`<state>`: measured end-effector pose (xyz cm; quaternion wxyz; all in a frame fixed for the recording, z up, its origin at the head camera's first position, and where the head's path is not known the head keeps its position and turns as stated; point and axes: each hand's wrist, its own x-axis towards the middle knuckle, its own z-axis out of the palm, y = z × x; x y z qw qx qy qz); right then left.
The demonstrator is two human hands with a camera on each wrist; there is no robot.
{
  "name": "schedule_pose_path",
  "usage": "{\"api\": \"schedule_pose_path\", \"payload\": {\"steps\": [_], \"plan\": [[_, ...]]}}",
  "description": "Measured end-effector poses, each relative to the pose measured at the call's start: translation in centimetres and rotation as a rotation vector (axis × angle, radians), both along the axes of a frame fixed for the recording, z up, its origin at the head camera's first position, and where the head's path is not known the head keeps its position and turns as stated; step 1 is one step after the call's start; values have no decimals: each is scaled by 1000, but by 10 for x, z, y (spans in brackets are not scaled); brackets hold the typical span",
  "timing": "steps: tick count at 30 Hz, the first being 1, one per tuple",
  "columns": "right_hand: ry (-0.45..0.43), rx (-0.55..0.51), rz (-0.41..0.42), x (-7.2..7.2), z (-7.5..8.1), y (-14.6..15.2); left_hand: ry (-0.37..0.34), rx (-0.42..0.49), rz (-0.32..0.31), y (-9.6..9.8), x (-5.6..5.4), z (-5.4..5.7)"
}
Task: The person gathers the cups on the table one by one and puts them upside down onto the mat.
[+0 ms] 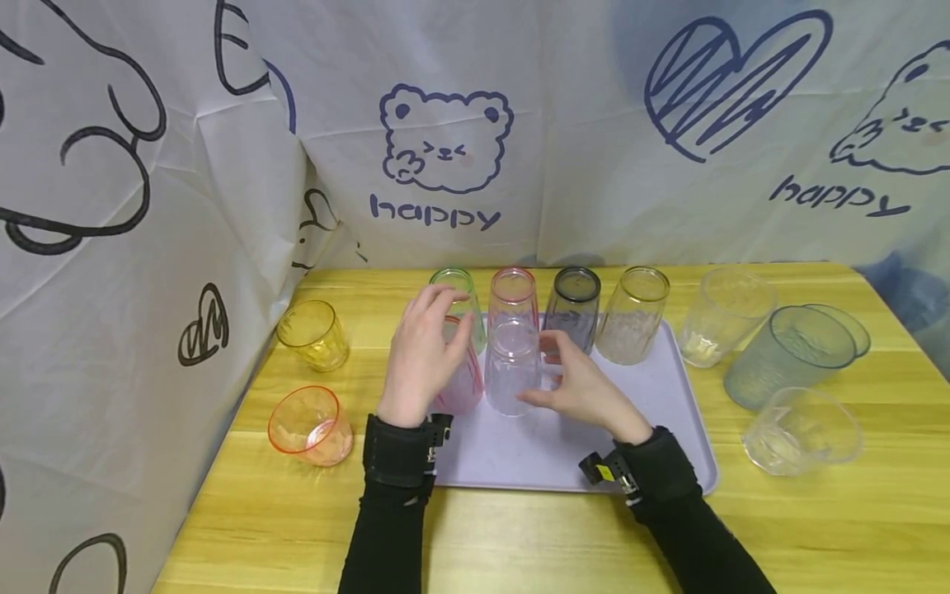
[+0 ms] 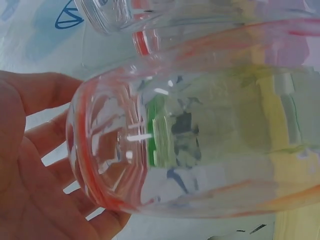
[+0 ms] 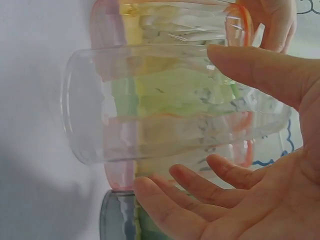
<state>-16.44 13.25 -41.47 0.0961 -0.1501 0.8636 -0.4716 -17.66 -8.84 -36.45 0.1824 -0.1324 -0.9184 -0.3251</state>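
Note:
Several drinking glasses stand upside down on a lilac tray. My left hand is at the upturned base of a red-streaked glass, its fingers spread loosely. In the left wrist view some fingertips pass behind that base; whether they touch it I cannot tell. Beside it stands a clear glass. My right hand is at this glass's right side, thumb toward the near side and fingers apart. The right wrist view shows the thumb overlapping the glass edge and fingertips just off the opposite side.
Behind stand a green glass, a pink glass, a dark grey glass and a clear glass with a yellowish rim. A yellow glass and an orange-rimmed glass stand left; several clear and blue-grey glasses stand right.

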Motion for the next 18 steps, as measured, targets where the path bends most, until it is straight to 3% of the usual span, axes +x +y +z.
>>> {"api": "schedule_pose_path", "payload": {"steps": [11, 18], "plan": [[68, 57, -40, 18, 18, 22, 183, 13, -37, 29, 6, 1], [189, 179, -55, 38, 36, 46, 318, 22, -159, 66, 18, 2]]}}
